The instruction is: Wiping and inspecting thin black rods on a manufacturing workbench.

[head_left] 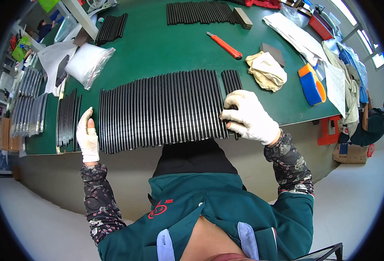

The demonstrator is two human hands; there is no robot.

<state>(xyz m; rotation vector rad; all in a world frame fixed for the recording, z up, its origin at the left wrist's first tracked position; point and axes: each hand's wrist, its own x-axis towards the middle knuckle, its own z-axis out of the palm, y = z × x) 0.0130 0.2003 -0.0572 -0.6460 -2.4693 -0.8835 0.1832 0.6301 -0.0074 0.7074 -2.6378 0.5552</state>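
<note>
A wide row of thin black rods [161, 108] lies side by side along the near edge of the green table. My left hand [88, 137], in a white glove with bare fingertips, is upright beside the row's left end, fingers stretched out. At the opposite end, my gloved right hand [250, 117] has bent, parted fingers whose tips touch the row's right edge. Its palm and wrist hide the near part of a few separate black rods [231, 80]. More rods [68, 119] lie in a smaller group left of my left hand.
On the green table [157, 48] lie a red utility knife [224, 45], a cream cloth [266, 71], a blue-orange tape dispenser [311, 85] and a clear bag [87, 65]. Farther back are more black rods [200, 13] beside a small block [243, 18]. A person [368, 124] sits at right.
</note>
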